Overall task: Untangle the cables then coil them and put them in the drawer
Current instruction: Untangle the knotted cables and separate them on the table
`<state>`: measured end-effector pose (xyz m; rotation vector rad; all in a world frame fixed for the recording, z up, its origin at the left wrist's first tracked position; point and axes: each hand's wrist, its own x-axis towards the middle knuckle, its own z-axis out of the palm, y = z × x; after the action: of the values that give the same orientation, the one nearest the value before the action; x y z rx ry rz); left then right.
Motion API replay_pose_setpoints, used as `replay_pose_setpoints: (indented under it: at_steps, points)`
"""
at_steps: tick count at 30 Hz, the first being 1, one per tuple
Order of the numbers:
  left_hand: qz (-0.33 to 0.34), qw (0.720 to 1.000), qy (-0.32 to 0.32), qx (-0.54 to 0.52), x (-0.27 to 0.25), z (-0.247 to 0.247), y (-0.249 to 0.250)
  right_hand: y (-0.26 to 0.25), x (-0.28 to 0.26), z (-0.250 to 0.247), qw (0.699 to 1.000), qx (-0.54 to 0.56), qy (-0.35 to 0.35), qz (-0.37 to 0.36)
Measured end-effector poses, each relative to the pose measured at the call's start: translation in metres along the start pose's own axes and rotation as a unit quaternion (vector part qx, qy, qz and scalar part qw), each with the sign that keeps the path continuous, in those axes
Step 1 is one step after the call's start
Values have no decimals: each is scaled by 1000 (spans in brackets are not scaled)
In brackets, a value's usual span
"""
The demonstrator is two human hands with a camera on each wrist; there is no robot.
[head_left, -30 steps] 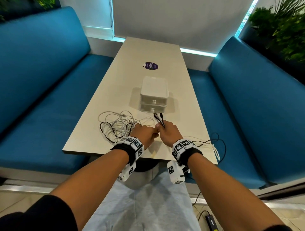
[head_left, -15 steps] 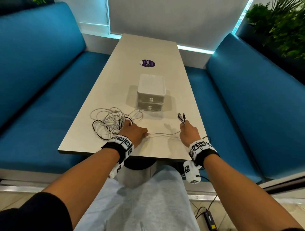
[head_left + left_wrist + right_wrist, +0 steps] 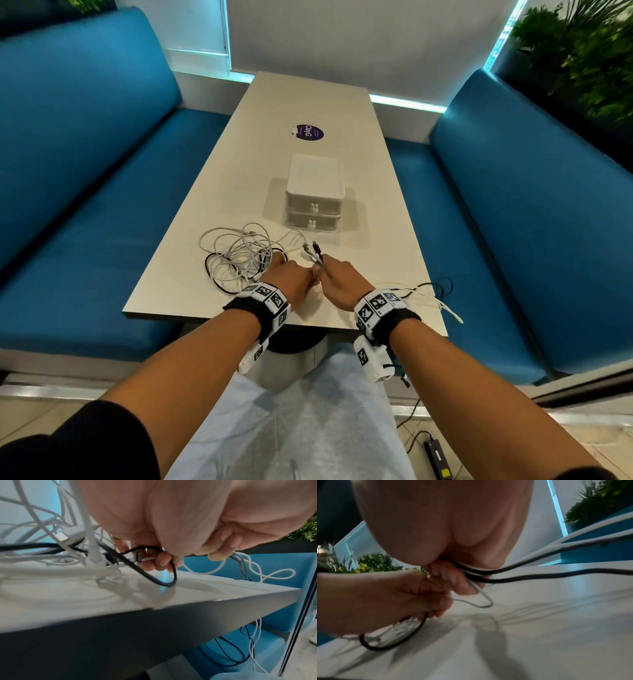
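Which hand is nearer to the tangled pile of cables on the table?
Left. The left hand sits at the pile's near right edge, fingers among its loops. The right hand is farther right, holding cable ends clear of it.

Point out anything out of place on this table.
Loose white and black cable strands spill off the beige table's near right corner beside the right hand, dangling toward the floor. Both white drawers sit shut.
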<state>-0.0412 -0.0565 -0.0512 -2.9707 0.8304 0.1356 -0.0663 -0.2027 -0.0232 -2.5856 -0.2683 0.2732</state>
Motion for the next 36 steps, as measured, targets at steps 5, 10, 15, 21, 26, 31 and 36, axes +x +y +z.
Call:
replay_pose_setpoints:
  at_steps: [5,10,15,21,26,31,36]
  points:
    - [7,1000,4,27,1,5,-8,31,-11,-1,989,-143,-26,16]
    - [0,999,7,46,-2,11,-16,76,-28,-33,952,-278,12,126]
    - [5,1000,-4,26,3,10,-2,78,-27,-31,956,-231,50,174]
    - [3,1000,-4,-15,2,4,4,38,-10,-8,990,-70,89,82]
    - [5,999,-5,-48,1,-2,6,17,1,17,999,-21,32,15]
    - [13,997,17,-73,1,0,1,26,3,17,998,-58,-4,23]
    - [5,999,7,-52,2,4,-3,37,-5,12,990,-138,9,19]
